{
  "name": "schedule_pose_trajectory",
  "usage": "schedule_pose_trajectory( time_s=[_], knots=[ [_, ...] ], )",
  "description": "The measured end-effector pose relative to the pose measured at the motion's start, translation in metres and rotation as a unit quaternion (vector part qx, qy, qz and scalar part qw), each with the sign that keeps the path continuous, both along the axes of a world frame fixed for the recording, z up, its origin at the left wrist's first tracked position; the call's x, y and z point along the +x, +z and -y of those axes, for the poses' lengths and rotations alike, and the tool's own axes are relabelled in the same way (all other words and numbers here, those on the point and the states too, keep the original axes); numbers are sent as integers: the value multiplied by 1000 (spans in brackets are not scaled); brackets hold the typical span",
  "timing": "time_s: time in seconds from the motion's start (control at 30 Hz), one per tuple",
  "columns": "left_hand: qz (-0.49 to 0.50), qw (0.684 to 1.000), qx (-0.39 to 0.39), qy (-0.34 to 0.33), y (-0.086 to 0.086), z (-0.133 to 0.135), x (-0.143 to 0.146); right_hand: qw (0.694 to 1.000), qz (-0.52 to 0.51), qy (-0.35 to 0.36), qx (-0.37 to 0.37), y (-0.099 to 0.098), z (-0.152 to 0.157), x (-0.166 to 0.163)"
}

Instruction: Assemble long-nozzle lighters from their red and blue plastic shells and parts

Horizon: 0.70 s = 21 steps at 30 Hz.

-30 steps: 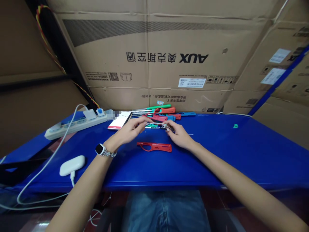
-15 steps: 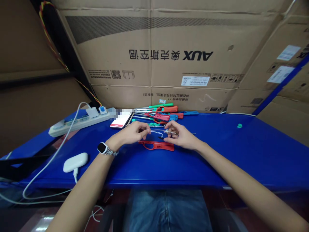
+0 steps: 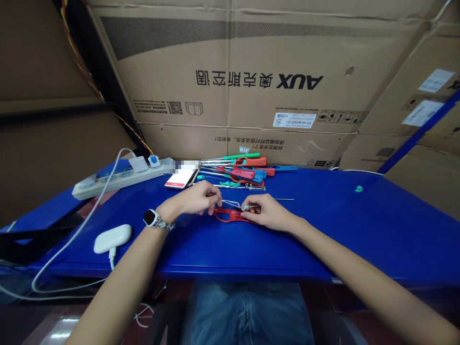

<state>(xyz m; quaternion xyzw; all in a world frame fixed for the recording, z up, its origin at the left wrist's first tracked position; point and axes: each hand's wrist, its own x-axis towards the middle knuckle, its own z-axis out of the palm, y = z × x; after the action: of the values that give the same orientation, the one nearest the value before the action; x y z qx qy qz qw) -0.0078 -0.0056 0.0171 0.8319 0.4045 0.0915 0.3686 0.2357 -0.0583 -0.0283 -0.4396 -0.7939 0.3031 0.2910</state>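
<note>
My right hand (image 3: 268,211) is closed on a small lighter insert (image 3: 252,207), clear and metallic, its far end hidden in my fingers. Thin white wires (image 3: 230,203) run from that piece over to my left hand (image 3: 206,199), which pinches their other end. Below the wires lies a red lighter handle shell (image 3: 227,215) with a finger loop, its right end under my right hand. A similar clear insert (image 3: 256,188) rests just behind, and a thin metal rod (image 3: 285,199) lies right of my hand.
Behind my hands is a pile of coloured stick lighters (image 3: 247,172). A phone (image 3: 181,176) and a power strip (image 3: 118,181) are at the left. A white case (image 3: 112,238) on a cable lies near my left forearm. Cardboard (image 3: 223,96) walls the table's back.
My right hand has come down with the insert to the red shell's right end, now partly covering it. My left hand still pinches the wires, slightly lower. The insert behind is now uncovered.
</note>
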Motion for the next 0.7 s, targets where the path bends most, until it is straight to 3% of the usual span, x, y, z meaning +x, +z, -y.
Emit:
schedule_pose_trajectory(
  time_s=[0.13,0.2,0.27,0.33,0.47,0.6,0.7],
  knots=[
    [2,998,58,-5,-3,1,-3,1000,13,1,23,2,2,-2],
    [24,986,168,2,-6,5,-5,999,29,7,41,3,3,-3],
    [50,954,297,-6,-10,13,-6,997,48,16,59,4,4,-5],
    [57,925,373,-53,-14,21,-4,995,61,22,72,4,5,-7],
    [11,910,395,-130,-25,31,2,993,77,26,86,3,5,-9],
    [0,915,387,-117,-29,32,5,995,65,24,73,1,6,-9],
    [14,926,364,-95,-29,31,7,999,-5,34,-2,-1,4,-8]
  ],
)
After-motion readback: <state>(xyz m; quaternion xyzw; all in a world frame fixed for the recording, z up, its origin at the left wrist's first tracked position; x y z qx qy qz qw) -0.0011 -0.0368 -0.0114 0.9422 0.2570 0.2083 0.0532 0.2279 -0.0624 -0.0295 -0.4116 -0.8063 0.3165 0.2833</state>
